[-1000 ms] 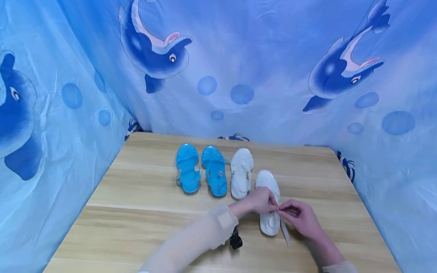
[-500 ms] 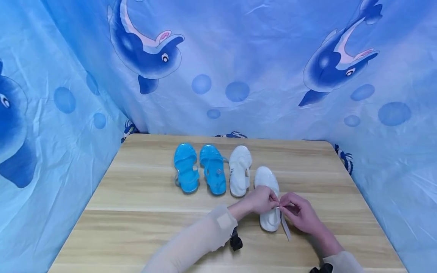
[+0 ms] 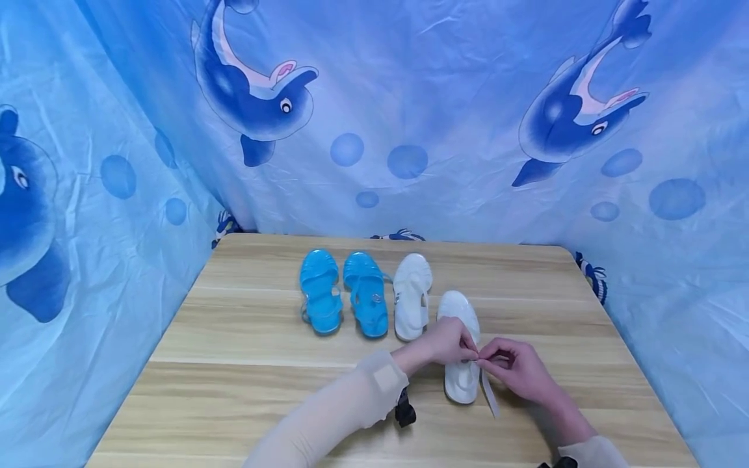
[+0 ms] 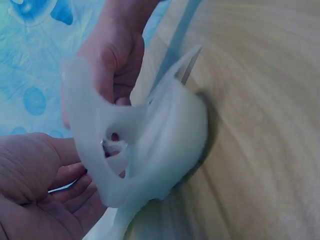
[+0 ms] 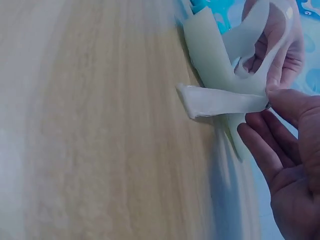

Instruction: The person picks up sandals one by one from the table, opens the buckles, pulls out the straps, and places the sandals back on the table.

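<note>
A white jelly sandal (image 3: pixel 459 387) lies sole-down at the right end of the row, toe to the back. Over its middle, my left hand (image 3: pixel 449 341) pinches the ankle strap on the sandal's right side. My right hand (image 3: pixel 517 369) meets it there, thumb and forefinger pinching the strap (image 5: pixel 225 101) near a small metal buckle. The strap's loose end hangs down beside the sandal toward the tabletop. In the left wrist view the heel (image 4: pixel 175 135) faces the camera. Fingertips mostly hide the buckle, so whether the strap runs through it cannot be told.
Left of this sandal stand another white sandal (image 3: pixel 412 296) and two blue sandals, one (image 3: pixel 367 296) nearer and one (image 3: pixel 321 292) at the row's far left. All rest on a wooden table (image 3: pixel 234 390). Blue dolphin-print curtains (image 3: pixel 374 97) enclose its back and sides.
The head view shifts slightly up and back. Both hands stay together at the strap, with only small finger movements; the sandals keep their places.
</note>
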{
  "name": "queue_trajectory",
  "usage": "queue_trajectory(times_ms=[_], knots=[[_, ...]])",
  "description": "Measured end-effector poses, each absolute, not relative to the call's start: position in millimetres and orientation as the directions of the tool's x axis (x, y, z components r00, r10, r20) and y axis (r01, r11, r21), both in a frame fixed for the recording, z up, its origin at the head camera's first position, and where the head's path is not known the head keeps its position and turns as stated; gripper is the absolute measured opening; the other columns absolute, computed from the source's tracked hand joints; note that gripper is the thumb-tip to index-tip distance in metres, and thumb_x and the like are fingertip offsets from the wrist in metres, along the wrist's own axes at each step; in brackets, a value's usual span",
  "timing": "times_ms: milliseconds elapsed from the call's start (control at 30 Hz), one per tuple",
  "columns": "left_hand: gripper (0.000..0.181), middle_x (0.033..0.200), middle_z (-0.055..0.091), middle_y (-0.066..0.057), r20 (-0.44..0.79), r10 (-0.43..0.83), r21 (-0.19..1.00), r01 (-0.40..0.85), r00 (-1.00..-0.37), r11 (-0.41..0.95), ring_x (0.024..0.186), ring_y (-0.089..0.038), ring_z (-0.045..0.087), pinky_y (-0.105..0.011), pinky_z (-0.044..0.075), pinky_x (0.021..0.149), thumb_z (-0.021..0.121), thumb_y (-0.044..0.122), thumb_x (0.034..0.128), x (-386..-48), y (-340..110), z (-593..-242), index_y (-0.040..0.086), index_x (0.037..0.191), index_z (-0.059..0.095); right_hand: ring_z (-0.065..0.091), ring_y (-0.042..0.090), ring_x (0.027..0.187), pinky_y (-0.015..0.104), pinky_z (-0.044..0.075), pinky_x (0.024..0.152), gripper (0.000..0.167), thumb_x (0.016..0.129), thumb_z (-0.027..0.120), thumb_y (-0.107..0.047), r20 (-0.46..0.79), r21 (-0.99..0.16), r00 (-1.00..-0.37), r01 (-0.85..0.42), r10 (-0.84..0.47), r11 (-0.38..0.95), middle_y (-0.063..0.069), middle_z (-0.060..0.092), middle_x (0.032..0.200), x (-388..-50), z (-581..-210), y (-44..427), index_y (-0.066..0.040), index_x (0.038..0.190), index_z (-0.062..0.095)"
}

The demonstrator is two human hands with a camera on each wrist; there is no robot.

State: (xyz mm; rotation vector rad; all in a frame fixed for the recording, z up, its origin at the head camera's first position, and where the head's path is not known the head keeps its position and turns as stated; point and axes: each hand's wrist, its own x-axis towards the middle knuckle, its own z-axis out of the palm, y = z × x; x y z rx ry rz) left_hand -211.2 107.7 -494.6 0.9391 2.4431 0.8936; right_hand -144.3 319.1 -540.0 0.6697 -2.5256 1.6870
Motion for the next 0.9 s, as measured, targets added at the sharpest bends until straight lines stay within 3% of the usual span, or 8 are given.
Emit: queue_trajectory(times_ms=[100, 367, 600, 900], knots=[[0.009, 0.076, 0.078, 0.01, -0.123, 0.69, 0.678, 0.447, -0.713, 0.583, 0.062, 0.007, 0.057, -0.009, 0.046, 0.061, 0.079, 0.023, 0.0977, -207.3, 106.6, -495.1, 0.017, 0.096, 0.086, 0.075, 0.004, 0.095, 0.026, 0.065, 0.079, 0.018, 0.091, 0.074, 0.014, 0.302, -0.871, -0.877, -0.413, -0.372, 0.266, 0.014, 0.074, 0.098, -145.6, -545.7, 320.7, -0.003, 0.097, 0.071], [0.009, 0.086, 0.082, 0.01, -0.074, 0.666, 0.741, 0.406, -0.742, 0.534, 0.069, 0.009, 0.059, -0.01, 0.048, 0.065, 0.08, 0.022, 0.0969, -204.3, 103.2, -499.8, 0.017, 0.098, 0.086, 0.074, 0.022, 0.099, 0.028, 0.065, 0.086, 0.015, 0.094, 0.073, 0.01, 0.328, -0.863, -0.857, -0.443, -0.397, 0.243, 0.003, 0.069, 0.103, -146.8, -549.5, 323.0, -0.003, 0.094, 0.066], [0.009, 0.085, 0.082, 0.006, -0.07, 0.657, 0.809, 0.342, -0.751, 0.477, 0.067, 0.009, 0.061, -0.01, 0.051, 0.064, 0.082, 0.02, 0.0943, -205.3, 101.2, -503.5, 0.013, 0.096, 0.086, 0.074, 0.013, 0.1, 0.027, 0.064, 0.086, 0.019, 0.091, 0.073, 0.015, 0.32, -0.869, -0.871, -0.427, -0.374, 0.251, 0.004, 0.071, 0.103, -144.2, -546.7, 320.8, -0.002, 0.096, 0.067], [0.01, 0.081, 0.082, 0.007, -0.053, 0.702, 0.754, 0.432, -0.71, 0.494, 0.062, 0.012, 0.059, -0.009, 0.048, 0.061, 0.082, 0.023, 0.0956, -210.9, 104.1, -498.0, 0.015, 0.097, 0.087, 0.073, 0.004, 0.1, 0.025, 0.064, 0.083, 0.008, 0.093, 0.075, 0.007, 0.32, -0.87, -0.873, -0.424, -0.368, 0.251, 0.014, 0.073, 0.1, -143.2, -540.9, 321.2, 0.003, 0.096, 0.069]])
